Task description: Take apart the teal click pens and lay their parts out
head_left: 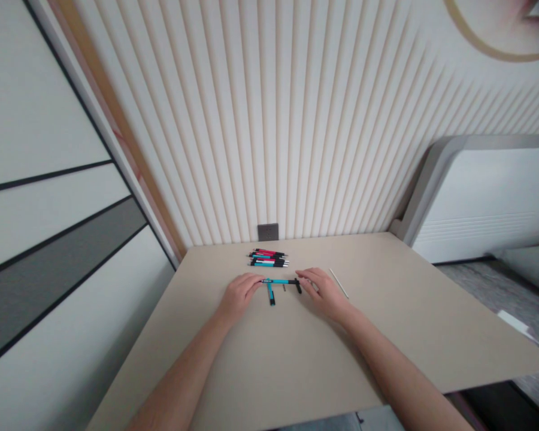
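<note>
Both my hands rest on a beige table (386,347), near its far side. My left hand (239,294) lies knuckles up, fingers curled, its fingertips touching the left end of a teal and black pen part (281,281) lying crosswise. My right hand (323,290) lies by the part's black right end, fingers bent and close together. A second short teal piece (270,294) lies between my hands, pointing toward me. A tiny dark bit (284,288) sits beside it. Whether either hand grips anything is hidden.
A small pile of several pens (268,258), red, teal and black, lies near the ribbed wall. A thin white stick (339,283) lies right of my right hand. A grey socket plate (268,231) is on the wall. A white cabinet (489,203) stands at the right.
</note>
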Demonstrator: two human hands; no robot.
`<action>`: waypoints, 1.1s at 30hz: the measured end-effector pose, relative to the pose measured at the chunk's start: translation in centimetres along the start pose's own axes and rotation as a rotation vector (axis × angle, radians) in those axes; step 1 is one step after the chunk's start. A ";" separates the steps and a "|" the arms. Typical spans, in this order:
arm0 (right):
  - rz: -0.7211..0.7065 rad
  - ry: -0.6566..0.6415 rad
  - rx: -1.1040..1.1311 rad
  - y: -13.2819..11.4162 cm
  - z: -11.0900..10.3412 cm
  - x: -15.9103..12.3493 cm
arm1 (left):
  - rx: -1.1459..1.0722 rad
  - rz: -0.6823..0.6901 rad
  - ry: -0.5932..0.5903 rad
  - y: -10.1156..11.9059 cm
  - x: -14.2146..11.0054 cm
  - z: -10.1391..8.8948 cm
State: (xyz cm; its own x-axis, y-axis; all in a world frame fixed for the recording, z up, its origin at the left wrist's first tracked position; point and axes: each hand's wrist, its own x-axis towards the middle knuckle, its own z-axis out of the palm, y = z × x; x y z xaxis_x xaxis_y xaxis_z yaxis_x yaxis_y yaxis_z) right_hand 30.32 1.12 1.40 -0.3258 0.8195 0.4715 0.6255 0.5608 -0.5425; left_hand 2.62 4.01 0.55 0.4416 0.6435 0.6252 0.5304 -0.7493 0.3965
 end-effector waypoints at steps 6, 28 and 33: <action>-0.015 -0.119 -0.111 -0.4 1.2 0.0 | -0.034 0.042 -0.004 0.3 0.1 -0.3; -0.081 0.128 -0.410 -1.8 0.9 -0.1 | -0.149 -0.234 -0.107 1.2 0.2 -0.8; -0.033 0.078 -0.303 -1.0 0.9 -0.2 | -0.139 -0.191 -0.127 1.1 0.1 -0.8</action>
State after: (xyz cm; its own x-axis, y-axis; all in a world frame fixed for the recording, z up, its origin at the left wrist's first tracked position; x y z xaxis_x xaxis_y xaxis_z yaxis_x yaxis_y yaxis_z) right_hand 29.06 0.50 1.24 -0.3013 0.7834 0.5435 0.8021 0.5165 -0.2997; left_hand 2.64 3.14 1.54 0.4350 0.7832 0.4442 0.5123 -0.6210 0.5933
